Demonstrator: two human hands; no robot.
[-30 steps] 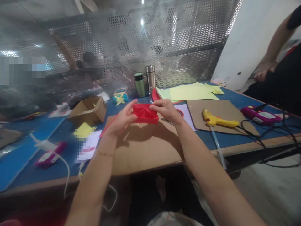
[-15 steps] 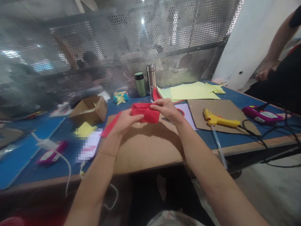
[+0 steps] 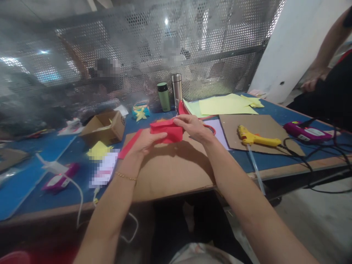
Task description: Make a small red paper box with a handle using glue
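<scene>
A folded piece of red paper [image 3: 170, 134] is held up over a sheet of brown cardboard [image 3: 173, 172]. My left hand [image 3: 148, 141] grips its left side, with the thumb lying across the front. At the upper right edge, my right hand [image 3: 191, 126] pinches the paper between thumb and fingers. Another red strip [image 3: 131, 143] lies beneath my left wrist, on the cardboard's left edge. Scissors with red handles [image 3: 210, 129] rest just beyond my right wrist, partly hidden by it.
A yellow glue gun [image 3: 255, 139] lies on cardboard at the right, beside a purple device [image 3: 306, 132] and black cables. A green tumbler [image 3: 164, 97] and steel flask [image 3: 177, 88] stand behind. Left are a cardboard box [image 3: 106, 128] and a pixelated phone-like object [image 3: 106, 170].
Both hands have shifted slightly left with the red paper. Its folded upper flap sits at a slightly different tilt. The view has moved a little.
</scene>
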